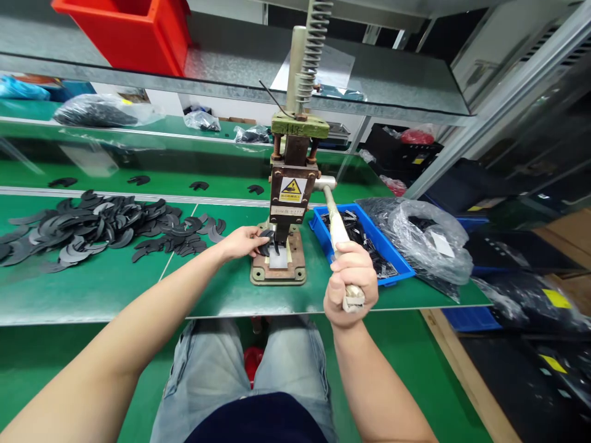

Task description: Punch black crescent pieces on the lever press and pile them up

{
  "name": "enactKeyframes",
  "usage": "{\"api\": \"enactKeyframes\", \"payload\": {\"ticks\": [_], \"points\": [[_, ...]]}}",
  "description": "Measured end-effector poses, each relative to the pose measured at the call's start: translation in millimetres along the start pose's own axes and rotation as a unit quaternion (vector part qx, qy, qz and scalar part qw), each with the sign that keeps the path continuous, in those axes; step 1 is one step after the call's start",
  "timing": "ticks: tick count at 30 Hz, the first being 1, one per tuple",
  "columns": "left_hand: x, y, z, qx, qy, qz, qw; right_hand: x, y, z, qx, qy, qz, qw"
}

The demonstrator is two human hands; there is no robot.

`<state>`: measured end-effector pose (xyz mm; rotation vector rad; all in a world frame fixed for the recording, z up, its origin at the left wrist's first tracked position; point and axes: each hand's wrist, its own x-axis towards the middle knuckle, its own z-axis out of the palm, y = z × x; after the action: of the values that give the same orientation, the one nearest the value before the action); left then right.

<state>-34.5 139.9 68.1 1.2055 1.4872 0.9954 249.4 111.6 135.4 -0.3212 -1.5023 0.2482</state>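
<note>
A hand press with a yellow warning label stands upright on the green table, a tall spring at its top. My right hand is wrapped round the lower end of its taped lever. At the press base, my left hand pinches a black curved piece at the left side of the ram, over a small light plate. The far end of that piece is partly hidden by the ram. A heap of black crescent-shaped pieces lies left of my left hand.
Right of the press sits a blue tray of small black parts, beside a clear plastic bag. Several curved black pieces lie on the green strip behind. A red bin rests on the metal shelf above. The table edge is near my legs.
</note>
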Motion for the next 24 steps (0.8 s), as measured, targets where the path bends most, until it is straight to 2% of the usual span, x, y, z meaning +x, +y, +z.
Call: {"api": "enactKeyframes", "payload": {"ticks": [10, 15, 17, 19, 22, 24], "points": [[14, 4, 0.8, -0.021, -0.008, -0.114, 0.993, -1, 2, 8, 0.021, 0.039, 0.004, 0.999], [10, 10, 0.9, -0.047, -0.022, -0.187, 0.981, 4, -1, 5, 0.021, 0.024, -0.005, 0.999], [9, 10, 2.2, -0.056, -0.031, -0.2, 0.978, 23, -5, 7, 0.022, 0.012, -0.005, 1.0], [7, 8, 4.4, -0.069, -0.032, -0.191, 0.979, 55, -7, 13, 0.038, 0.01, -0.009, 0.999], [-2, 6, 7.3, -0.093, -0.013, -0.145, 0.985, 110, -1, 21, 0.07, 0.001, -0.025, 0.997], [-15, 7, 6.3, -0.107, 0.004, -0.104, 0.989, 130, 10, 20, 0.061, 0.009, -0.025, 0.998]]}}
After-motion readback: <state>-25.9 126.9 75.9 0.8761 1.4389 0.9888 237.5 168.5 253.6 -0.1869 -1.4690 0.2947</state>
